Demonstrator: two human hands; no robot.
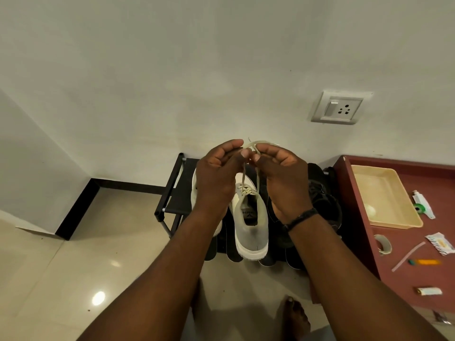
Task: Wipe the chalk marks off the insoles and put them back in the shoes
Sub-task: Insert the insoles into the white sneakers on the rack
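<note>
Hands — left hand (219, 173), right hand (283, 175) — pinch laces (256, 146) above white shoe (250, 217); tongue label unreadable.

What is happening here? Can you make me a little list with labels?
left hand: left hand pinches the cream shoelace
right hand: right hand pinches the same lace
shoe: pale grey lace-up shoe with white sole, on the black shoe rack
insole: one shows inside the shoe; chalk marks cannot be told
beside it: black shoe
table: dark red table with a cream plastic tray
wall: white switch socket
</note>
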